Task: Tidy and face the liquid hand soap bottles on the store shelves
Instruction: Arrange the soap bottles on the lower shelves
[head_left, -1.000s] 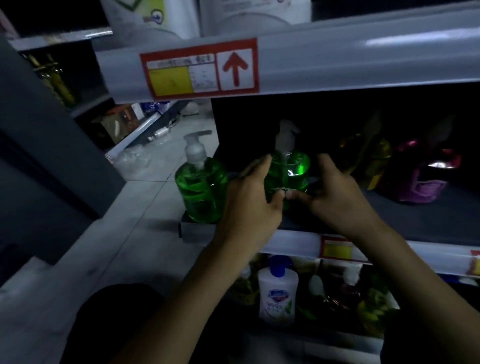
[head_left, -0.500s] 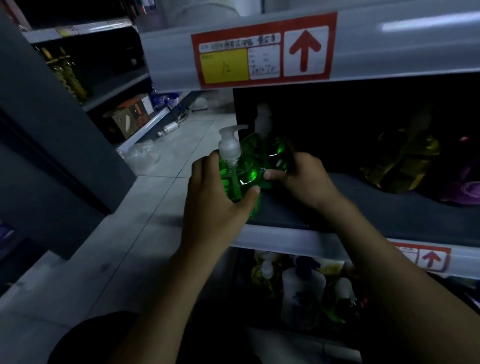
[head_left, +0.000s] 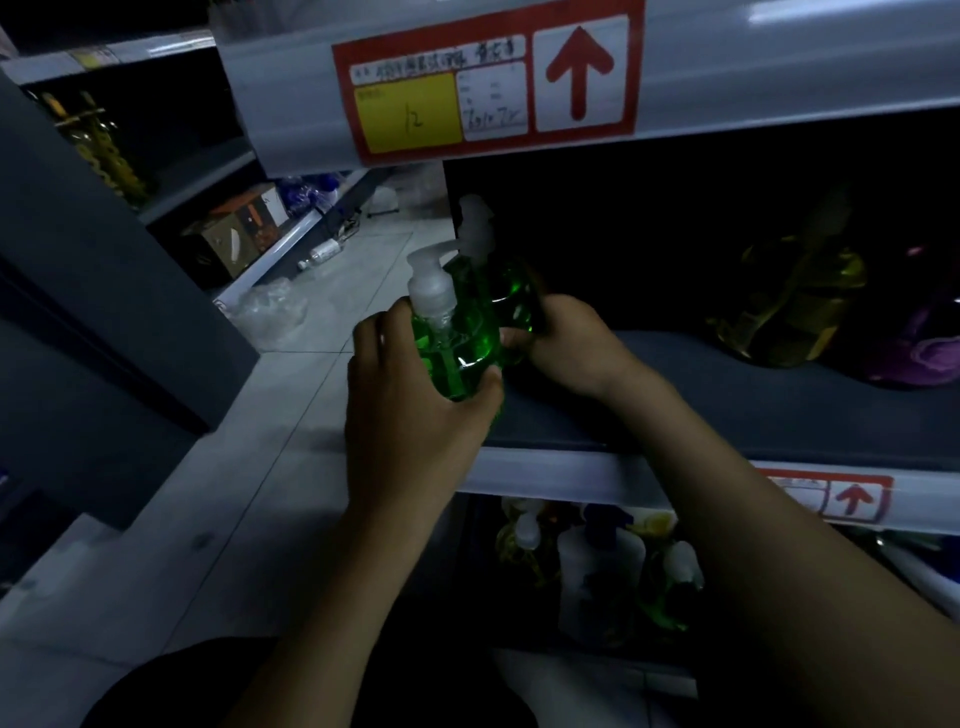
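Two green liquid soap bottles with white pumps stand at the left end of the dark middle shelf. My left hand wraps around the front green bottle at the shelf's corner. Directly behind it stands the rear green bottle, which my right hand grips from the right side. The two bottles touch or nearly touch. My hands hide their lower halves.
A yellow bottle and a purple bottle stand farther right on the same shelf. The lower shelf holds a white bottle and more green and yellow ones. A red price label is stuck on the shelf edge overhead. Tiled floor lies to the left.
A second ago both hands were on the rear bottle with the other standing apart. Now my left hand holds the front bottle, and the two bottles are close together.
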